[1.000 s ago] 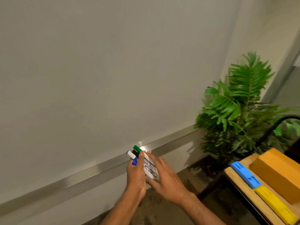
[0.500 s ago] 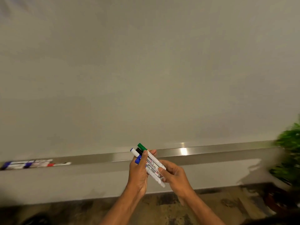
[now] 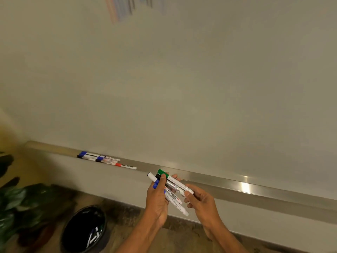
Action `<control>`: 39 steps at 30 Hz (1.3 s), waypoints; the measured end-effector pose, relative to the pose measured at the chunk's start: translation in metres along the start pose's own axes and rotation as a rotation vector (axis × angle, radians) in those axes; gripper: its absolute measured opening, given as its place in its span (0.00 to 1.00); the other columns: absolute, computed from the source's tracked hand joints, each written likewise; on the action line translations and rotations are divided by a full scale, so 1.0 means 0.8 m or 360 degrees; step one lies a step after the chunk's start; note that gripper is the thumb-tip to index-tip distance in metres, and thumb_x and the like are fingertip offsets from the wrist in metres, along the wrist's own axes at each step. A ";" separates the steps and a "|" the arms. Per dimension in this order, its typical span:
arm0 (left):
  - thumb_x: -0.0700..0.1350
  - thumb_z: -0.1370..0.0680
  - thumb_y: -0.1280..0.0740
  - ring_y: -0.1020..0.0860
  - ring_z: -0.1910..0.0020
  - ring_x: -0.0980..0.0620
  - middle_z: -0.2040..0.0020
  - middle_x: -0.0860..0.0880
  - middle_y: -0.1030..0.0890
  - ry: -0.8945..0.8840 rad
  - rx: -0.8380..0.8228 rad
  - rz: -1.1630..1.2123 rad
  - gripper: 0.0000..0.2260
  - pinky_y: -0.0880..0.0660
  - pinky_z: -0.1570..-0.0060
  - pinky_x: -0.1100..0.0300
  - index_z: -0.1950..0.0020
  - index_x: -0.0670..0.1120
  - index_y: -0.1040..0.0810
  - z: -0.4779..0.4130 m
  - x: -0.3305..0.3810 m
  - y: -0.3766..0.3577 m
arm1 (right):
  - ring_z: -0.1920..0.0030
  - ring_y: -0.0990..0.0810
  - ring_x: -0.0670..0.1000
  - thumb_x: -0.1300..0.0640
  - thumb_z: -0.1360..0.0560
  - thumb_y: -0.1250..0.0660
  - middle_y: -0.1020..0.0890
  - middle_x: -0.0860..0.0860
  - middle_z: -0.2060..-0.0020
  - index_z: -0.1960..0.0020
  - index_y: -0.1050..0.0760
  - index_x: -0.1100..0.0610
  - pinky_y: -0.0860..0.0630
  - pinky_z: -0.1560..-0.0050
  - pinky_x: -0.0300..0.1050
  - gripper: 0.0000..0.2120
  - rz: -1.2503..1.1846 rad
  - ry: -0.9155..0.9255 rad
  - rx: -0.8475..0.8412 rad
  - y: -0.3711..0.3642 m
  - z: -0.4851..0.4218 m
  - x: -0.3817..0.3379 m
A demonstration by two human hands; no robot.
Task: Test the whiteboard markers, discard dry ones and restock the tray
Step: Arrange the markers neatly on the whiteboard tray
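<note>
My left hand (image 3: 158,199) grips a bundle of whiteboard markers (image 3: 173,193), white barrels with green, black and blue caps pointing up left. My right hand (image 3: 201,203) pinches the lower end of the green-capped marker (image 3: 179,185) in that bundle. Both hands hover just below the metal marker tray (image 3: 228,183) that runs along the bottom of the whiteboard (image 3: 182,79). Several more markers (image 3: 106,160) with blue, black and red caps lie in the tray to the left.
A black waste bin (image 3: 83,230) with several discarded markers inside stands on the floor at lower left. Dark green plant leaves (image 3: 16,199) fill the left edge. Blurred coloured strokes (image 3: 131,6) mark the top of the whiteboard.
The view has swung left: the plant and table on the right are gone, the markers in the tray and the bin have come into view. My right hand now pinches the green-capped marker's end.
</note>
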State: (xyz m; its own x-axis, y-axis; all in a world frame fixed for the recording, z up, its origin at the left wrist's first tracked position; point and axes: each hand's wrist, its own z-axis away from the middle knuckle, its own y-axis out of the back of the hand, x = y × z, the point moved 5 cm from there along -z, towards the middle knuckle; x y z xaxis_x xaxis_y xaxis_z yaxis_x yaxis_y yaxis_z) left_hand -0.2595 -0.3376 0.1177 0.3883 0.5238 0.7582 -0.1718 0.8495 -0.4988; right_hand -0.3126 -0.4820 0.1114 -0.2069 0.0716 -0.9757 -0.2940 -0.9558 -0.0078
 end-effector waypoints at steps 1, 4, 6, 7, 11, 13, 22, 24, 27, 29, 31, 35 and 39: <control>0.44 0.16 0.36 0.15 0.47 0.41 0.47 0.39 0.13 0.0000 0.0037 0.0011 0.10 0.20 0.44 0.47 0.39 0.41 0.21 -0.006 0.004 0.007 | 0.58 0.19 0.51 0.61 0.22 0.33 0.14 0.48 0.55 0.43 0.19 0.50 0.21 0.59 0.40 0.11 -0.0015 -0.0013 -0.0023 -0.008 -0.008 0.001; 0.43 0.16 0.36 0.15 0.48 0.42 0.48 0.40 0.13 -0.0014 0.0136 0.0073 0.09 0.22 0.40 0.45 0.40 0.42 0.21 -0.025 0.016 0.023 | 0.59 0.18 0.52 0.63 0.22 0.32 0.13 0.51 0.57 0.45 0.20 0.54 0.20 0.58 0.42 0.09 -0.0094 -0.0017 -0.0063 -0.030 -0.033 0.000; 0.43 0.17 0.35 0.15 0.47 0.41 0.48 0.39 0.13 -0.0020 0.0206 0.0148 0.09 0.23 0.37 0.43 0.40 0.41 0.21 -0.042 0.024 0.030 | 0.59 0.17 0.55 0.65 0.23 0.32 0.13 0.54 0.57 0.46 0.21 0.58 0.19 0.56 0.46 0.07 -0.0198 -0.0009 -0.0069 -0.040 -0.054 -0.002; 0.43 0.17 0.35 0.15 0.46 0.41 0.48 0.39 0.13 -0.0023 0.0236 0.0178 0.10 0.23 0.37 0.43 0.40 0.41 0.21 -0.050 0.027 0.032 | 0.59 0.16 0.56 0.66 0.24 0.31 0.14 0.55 0.57 0.46 0.21 0.59 0.19 0.55 0.47 0.07 -0.0259 -0.0018 -0.0069 -0.044 -0.065 -0.004; 0.43 0.19 0.33 0.16 0.46 0.39 0.47 0.38 0.14 -0.0042 0.0390 0.0242 0.10 0.22 0.40 0.43 0.39 0.40 0.20 -0.084 0.039 0.039 | 0.59 0.15 0.58 0.68 0.25 0.30 0.14 0.57 0.56 0.46 0.21 0.62 0.18 0.52 0.49 0.08 -0.0390 -0.0089 -0.0099 -0.062 -0.111 -0.006; 0.43 0.19 0.32 0.16 0.45 0.39 0.47 0.38 0.14 -0.0057 0.0438 0.0279 0.10 0.21 0.40 0.43 0.40 0.40 0.20 -0.097 0.045 0.041 | 0.58 0.15 0.58 0.68 0.25 0.30 0.14 0.57 0.56 0.46 0.20 0.61 0.17 0.51 0.49 0.09 -0.0403 -0.0102 -0.0137 -0.069 -0.131 -0.010; 0.44 0.19 0.32 0.15 0.46 0.39 0.47 0.37 0.14 -0.0133 0.0691 0.0339 0.12 0.21 0.38 0.41 0.36 0.41 0.21 -0.150 0.071 0.095 | 0.56 0.14 0.56 0.69 0.26 0.30 0.13 0.55 0.56 0.49 0.19 0.60 0.17 0.51 0.47 0.08 -0.0444 -0.0165 -0.0027 -0.102 -0.198 -0.002; 0.45 0.18 0.33 0.14 0.47 0.40 0.47 0.38 0.14 -0.0164 0.0704 0.0288 0.13 0.22 0.37 0.42 0.36 0.42 0.22 -0.162 0.080 0.112 | 0.56 0.14 0.55 0.69 0.25 0.30 0.13 0.55 0.57 0.50 0.19 0.60 0.17 0.50 0.48 0.07 -0.0434 -0.0175 0.0006 -0.115 -0.212 0.004; 0.46 0.18 0.34 0.14 0.47 0.43 0.48 0.41 0.13 -0.0224 0.0738 0.0172 0.13 0.21 0.40 0.46 0.36 0.42 0.22 -0.179 0.096 0.137 | 0.54 0.14 0.57 0.70 0.25 0.31 0.14 0.57 0.55 0.50 0.19 0.61 0.18 0.48 0.50 0.07 -0.0398 -0.0206 0.0059 -0.139 -0.236 0.019; 0.46 0.17 0.34 0.14 0.47 0.44 0.49 0.42 0.13 -0.0252 0.0745 0.0101 0.12 0.21 0.41 0.49 0.36 0.42 0.22 -0.194 0.107 0.154 | 0.54 0.14 0.58 0.70 0.25 0.31 0.15 0.58 0.54 0.50 0.20 0.61 0.18 0.47 0.51 0.07 -0.0352 -0.0233 0.0097 -0.159 -0.253 0.031; 0.46 0.17 0.35 0.15 0.46 0.45 0.49 0.44 0.13 -0.0276 0.0741 0.0018 0.12 0.22 0.40 0.50 0.36 0.42 0.22 -0.209 0.119 0.171 | 0.55 0.14 0.56 0.70 0.25 0.31 0.15 0.58 0.54 0.49 0.20 0.61 0.18 0.47 0.52 0.07 -0.0302 -0.0252 0.0136 -0.179 -0.271 0.043; 0.47 0.17 0.36 0.15 0.46 0.47 0.49 0.45 0.13 -0.0276 0.0713 -0.0115 0.12 0.23 0.38 0.52 0.36 0.44 0.21 -0.240 0.142 0.202 | 0.54 0.15 0.56 0.69 0.25 0.30 0.16 0.58 0.53 0.49 0.20 0.59 0.17 0.50 0.50 0.08 -0.0208 -0.0310 0.0219 -0.222 -0.305 0.068; 0.47 0.17 0.36 0.16 0.45 0.48 0.48 0.46 0.13 -0.0255 0.0674 -0.0193 0.11 0.23 0.37 0.52 0.37 0.46 0.22 -0.272 0.158 0.232 | 0.54 0.15 0.56 0.69 0.25 0.31 0.16 0.58 0.53 0.46 0.20 0.62 0.17 0.49 0.51 0.09 -0.0140 -0.0376 0.0280 -0.262 -0.334 0.084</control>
State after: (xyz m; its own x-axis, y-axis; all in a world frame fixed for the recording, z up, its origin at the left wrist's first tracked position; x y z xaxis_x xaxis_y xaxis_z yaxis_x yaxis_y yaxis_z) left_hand -0.0452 -0.1277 0.0300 0.2892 0.3941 0.8724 -0.5013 0.8387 -0.2127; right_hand -0.0155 -0.3533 -0.0111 -0.3789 0.2358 -0.8949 -0.4730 -0.8805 -0.0317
